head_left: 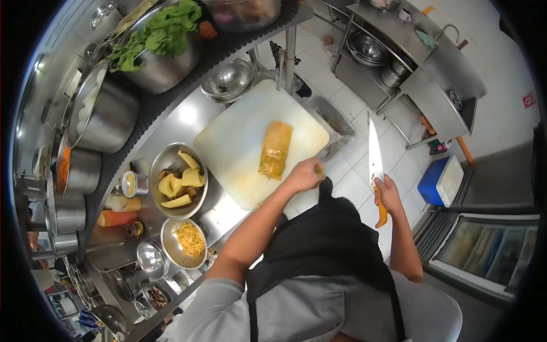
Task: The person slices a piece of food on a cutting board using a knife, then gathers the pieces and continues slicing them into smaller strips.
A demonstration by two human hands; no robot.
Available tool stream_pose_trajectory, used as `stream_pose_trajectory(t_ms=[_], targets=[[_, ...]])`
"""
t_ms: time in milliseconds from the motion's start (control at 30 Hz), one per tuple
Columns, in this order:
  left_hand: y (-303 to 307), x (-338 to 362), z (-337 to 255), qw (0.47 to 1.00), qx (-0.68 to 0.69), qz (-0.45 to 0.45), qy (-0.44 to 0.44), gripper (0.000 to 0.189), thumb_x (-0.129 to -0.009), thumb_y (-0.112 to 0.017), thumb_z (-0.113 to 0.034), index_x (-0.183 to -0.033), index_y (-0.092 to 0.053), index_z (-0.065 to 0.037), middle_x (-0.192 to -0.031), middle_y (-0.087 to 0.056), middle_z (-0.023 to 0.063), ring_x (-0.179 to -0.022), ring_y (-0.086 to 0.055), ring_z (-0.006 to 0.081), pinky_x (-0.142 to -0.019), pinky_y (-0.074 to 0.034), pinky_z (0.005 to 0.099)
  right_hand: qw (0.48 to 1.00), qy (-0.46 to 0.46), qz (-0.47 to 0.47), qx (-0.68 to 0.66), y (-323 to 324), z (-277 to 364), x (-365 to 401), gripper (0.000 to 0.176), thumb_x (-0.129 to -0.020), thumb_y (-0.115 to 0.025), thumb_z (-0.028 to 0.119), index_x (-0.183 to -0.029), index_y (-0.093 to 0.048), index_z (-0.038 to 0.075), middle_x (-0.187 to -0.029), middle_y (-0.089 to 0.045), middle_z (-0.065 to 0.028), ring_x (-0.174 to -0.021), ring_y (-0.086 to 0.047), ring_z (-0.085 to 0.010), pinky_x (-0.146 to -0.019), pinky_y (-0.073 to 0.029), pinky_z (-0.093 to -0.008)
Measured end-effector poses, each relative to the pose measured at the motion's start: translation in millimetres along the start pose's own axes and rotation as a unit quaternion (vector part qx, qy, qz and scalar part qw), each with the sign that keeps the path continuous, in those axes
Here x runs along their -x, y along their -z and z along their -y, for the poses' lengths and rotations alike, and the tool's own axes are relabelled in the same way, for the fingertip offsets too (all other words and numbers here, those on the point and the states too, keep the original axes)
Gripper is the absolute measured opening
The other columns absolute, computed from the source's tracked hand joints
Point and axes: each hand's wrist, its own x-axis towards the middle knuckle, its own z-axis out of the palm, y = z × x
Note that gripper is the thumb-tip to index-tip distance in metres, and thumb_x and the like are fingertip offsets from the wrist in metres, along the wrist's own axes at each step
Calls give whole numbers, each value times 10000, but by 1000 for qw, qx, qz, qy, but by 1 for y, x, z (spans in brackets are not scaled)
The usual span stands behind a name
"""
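My right hand (388, 195) is wrapped around the orange handle of a large kitchen knife (375, 149), whose blade points up and away, off to the right of the board. Small bits cling to the blade near the handle. My left hand (307, 174) is closed near the board's right front edge; a small yellowish bit shows at its fingertips, too small to name. On the white cutting board (233, 134) lies a yellow-orange, moist chunk (276, 149) of what looks like fruit or vegetable, apart from both hands.
Left of the board stand a metal bowl (156, 194) of large yellow pieces and a bowl (171, 248) of thin yellow strips. Colanders (228, 80) sit behind. A shelf (225, 54) carries pots, one with green leaves (162, 37). Beyond the board's right corner is a clear bin (333, 117).
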Motion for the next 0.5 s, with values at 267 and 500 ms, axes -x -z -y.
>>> stream_pose_trajectory(t_ms=[267,500], targets=[[8,-150,-80,974,-145,-173,3,675,-893,-729,-365,-1420,-495,-13,-1401,-536,253,-1272,-536,419,-1073,-437,469,999,-15,45,25,59,24,-102,141,-1005,-568,191,-1026,-568,52,-637,-495,-10,-460,-486,-118,-420,-436,-289],[44,-20,-4,855,-396,-244,229,808,-963,-569,-558,-1554,-365,-46,-1594,-328,253,-1516,-236,413,-1227,-212,544,922,102,223,299,102,76,-180,182,-878,-649,148,-982,-573,20,-681,-604,-104,-536,-601,-214,-525,-482,-366]])
